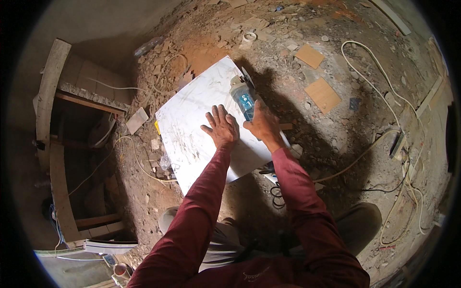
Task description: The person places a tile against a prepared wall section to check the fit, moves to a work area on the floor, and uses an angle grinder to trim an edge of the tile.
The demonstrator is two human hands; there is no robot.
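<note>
A large white tile (185, 113) with grey streaks and smudges lies before me, raised a little off the rubble. My left hand (222, 128) rests flat on its face, fingers spread. Wrapped round the body of a teal angle grinder (243, 102) is my right hand (263, 124), near the tile's right edge. The grinder's disc (247, 77) stands on edge at the far right side of the tile; whether it touches the tile I cannot tell. Part of the grinder's body is hidden under my right hand.
Rubble and dirt cover the floor (269, 53). Two tan tile pieces (322, 95) lie to the right. A pale cable (357, 161) runs from the right, with more loops (408, 182) beyond it. A concrete-and-wood frame (60, 187) stands at the left. A white ring (249, 37) lies far off.
</note>
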